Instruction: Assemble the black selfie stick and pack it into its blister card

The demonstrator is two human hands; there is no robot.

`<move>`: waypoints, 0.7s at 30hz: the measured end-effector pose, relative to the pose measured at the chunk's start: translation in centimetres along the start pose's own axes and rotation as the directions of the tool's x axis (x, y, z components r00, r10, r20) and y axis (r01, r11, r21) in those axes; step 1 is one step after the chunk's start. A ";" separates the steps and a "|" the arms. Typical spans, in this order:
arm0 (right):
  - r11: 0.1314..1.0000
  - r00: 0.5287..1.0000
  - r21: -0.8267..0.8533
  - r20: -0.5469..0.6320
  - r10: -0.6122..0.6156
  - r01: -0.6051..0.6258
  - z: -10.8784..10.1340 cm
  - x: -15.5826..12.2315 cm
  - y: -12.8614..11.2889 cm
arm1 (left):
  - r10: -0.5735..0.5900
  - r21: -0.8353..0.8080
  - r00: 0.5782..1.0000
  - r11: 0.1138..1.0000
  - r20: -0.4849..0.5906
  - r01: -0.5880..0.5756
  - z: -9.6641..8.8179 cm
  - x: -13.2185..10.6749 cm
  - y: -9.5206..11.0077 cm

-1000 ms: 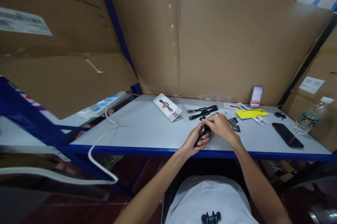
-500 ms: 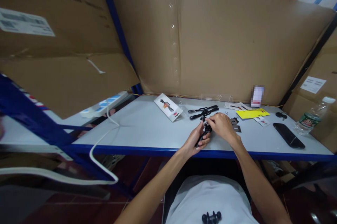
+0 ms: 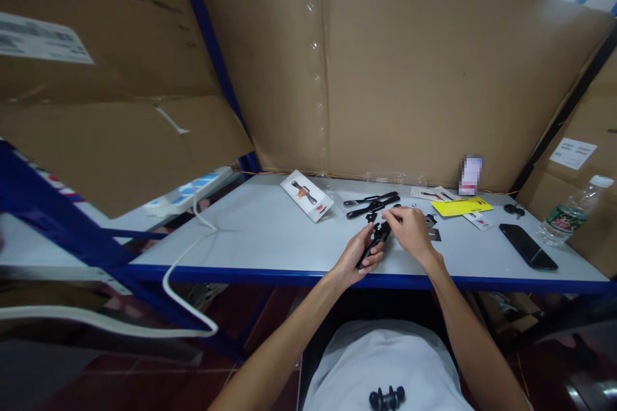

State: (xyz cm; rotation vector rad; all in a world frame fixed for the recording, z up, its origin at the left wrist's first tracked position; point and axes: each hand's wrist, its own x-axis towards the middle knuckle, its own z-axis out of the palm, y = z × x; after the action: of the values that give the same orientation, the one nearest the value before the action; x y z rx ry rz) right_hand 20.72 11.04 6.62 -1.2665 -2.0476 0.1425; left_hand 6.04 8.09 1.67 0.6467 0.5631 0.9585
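My left hand (image 3: 357,253) is wrapped round one handle of a black spokeshave (image 3: 375,244), which is tilted up over the front of the table. At the tool's upper end, the fingers of my right hand (image 3: 407,228) are pinched together. Whatever lies between those fingertips is too small to make out. Just beyond my hands, more black spokeshaves (image 3: 372,206) rest on the table. Beside my right hand lie a flat dark metal plate with a slot (image 3: 434,235) and another dark flat piece (image 3: 429,221), partly hidden by the hand.
A printed package card (image 3: 307,196) lies left of the tools on the grey table (image 3: 231,231). To the right are a yellow card (image 3: 463,206), keys (image 3: 514,210), a black phone (image 3: 528,247) and a plastic bottle (image 3: 571,215). Cardboard (image 3: 409,76) walls the back; a white cable (image 3: 176,289) hangs left.
My right hand's fingertips have lifted slightly off the middle of the spokeshave, showing more of it. My left hand keeps its hold in nearly the same place.
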 end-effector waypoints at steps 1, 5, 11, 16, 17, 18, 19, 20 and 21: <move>0.995 0.998 0.095 -0.050 0.033 -0.028 0.0 -0.4 0.4 | -0.002 0.005 1.000 1.000 0.005 0.002 0.0 0.0 0.0; 0.875 0.966 0.466 -0.138 0.219 -0.132 1.0 -2.2 2.4 | 0.046 0.039 0.999 0.998 0.017 -0.047 0.2 -0.2 -0.2; 0.564 0.922 0.764 0.103 0.373 -0.313 3.4 -3.6 3.7 | 0.146 0.078 0.989 0.986 0.016 -0.147 0.4 -0.5 -0.7; 0.515 0.911 0.782 0.158 0.380 -0.351 3.9 -3.8 3.0 | 0.177 0.171 0.983 0.968 0.042 -0.182 0.4 -0.6 -1.0; 0.518 0.914 0.778 0.172 0.368 -0.354 3.9 -3.9 2.9 | 0.180 0.198 0.983 0.962 0.049 -0.186 0.4 -0.7 -1.0; 0.525 0.918 0.775 0.176 0.354 -0.351 3.8 -4.0 2.8 | 0.181 0.225 0.982 0.956 0.054 -0.189 0.5 -0.7 -1.1; 0.532 0.923 0.774 0.173 0.342 -0.342 3.7 -4.0 2.8 | 0.183 0.251 0.981 0.949 0.061 -0.192 0.5 -0.7 -1.2; 0.539 0.929 0.776 0.164 0.331 -0.329 3.6 -4.1 2.7 | 0.184 0.273 0.980 0.942 0.069 -0.196 0.6 -0.8 -1.3; 0.544 0.935 0.779 0.152 0.321 -0.313 3.5 -4.1 2.7 | 0.187 0.293 0.979 0.935 0.077 -0.201 0.7 -0.8 -1.4</move>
State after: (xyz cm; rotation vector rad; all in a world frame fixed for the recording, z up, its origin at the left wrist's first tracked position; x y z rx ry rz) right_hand 21.61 9.95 0.74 -0.9969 -1.3938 1.1048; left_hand 6.90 6.68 1.27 1.0107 0.6155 1.0485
